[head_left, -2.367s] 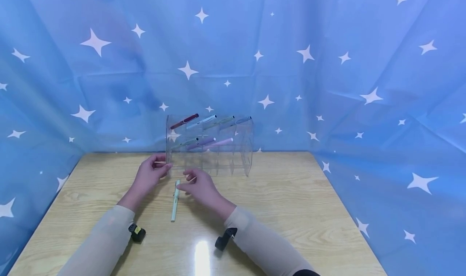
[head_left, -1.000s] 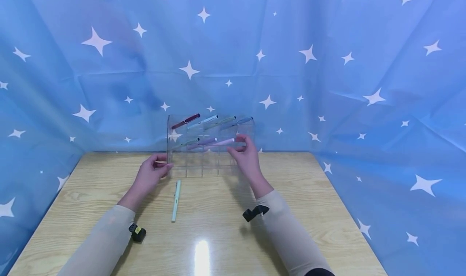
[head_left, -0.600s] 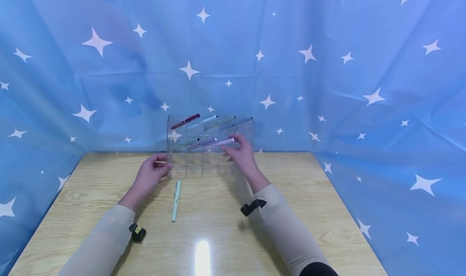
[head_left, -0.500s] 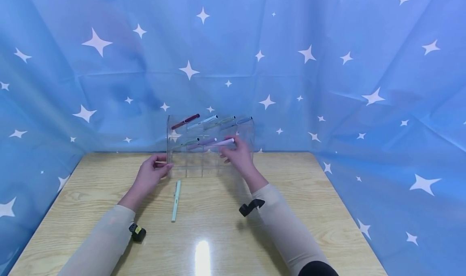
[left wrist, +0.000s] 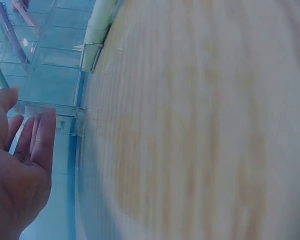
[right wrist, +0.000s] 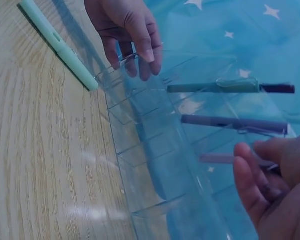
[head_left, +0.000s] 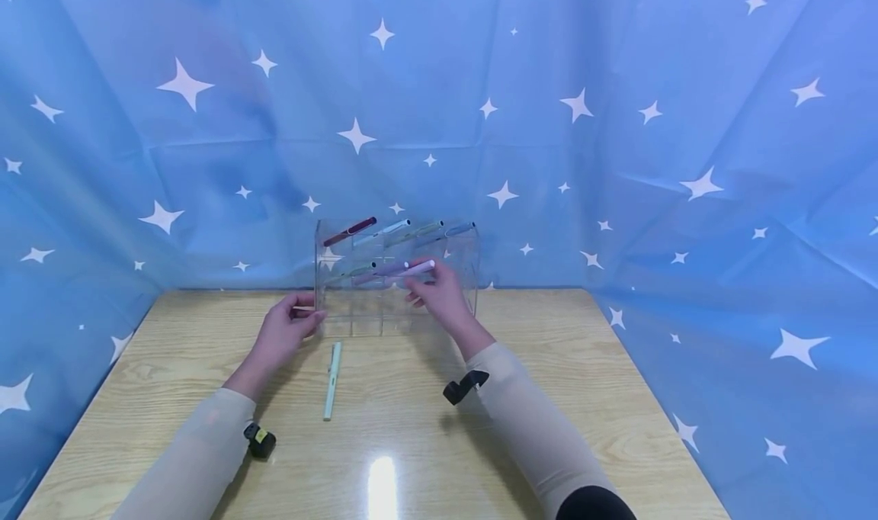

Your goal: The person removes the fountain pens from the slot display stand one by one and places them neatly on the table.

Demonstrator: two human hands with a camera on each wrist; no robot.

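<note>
Behind both hands, a blue curtain (head_left: 439, 85) with white stars is hanging, and a wooden table (head_left: 549, 398) is stretching out beneath them. Between the hands a clear rack (head_left: 366, 317) is standing upright, its left edge meeting the left hand (head_left: 284, 325), which is grasping that side wall between thumb and fingers. The right hand (head_left: 442, 299) is reaching to the rack's front and appears to be pinching the near end of a pink pen (head_left: 420, 268), whose far end is lying inside the middle row; how it is resting there I cannot tell through the plastic. Just left of that pinch a purple pen (head_left: 384, 274) is sloping, almost touching the pink one, so a sideways swing of the fingers could be knocking it askew. Above the pinch, four more pens, among them a dark red pen (head_left: 350, 232), are leaning in the top row, where a raised knuckle could be jarring them. Should the left hand be loosening, a tug could be sliding or tipping the light-looking rack. Nearer the person, just below the left hand's thumb, a mint pen (head_left: 332, 381) is lying loose, and a brushing sleeve could be rolling it.
</note>
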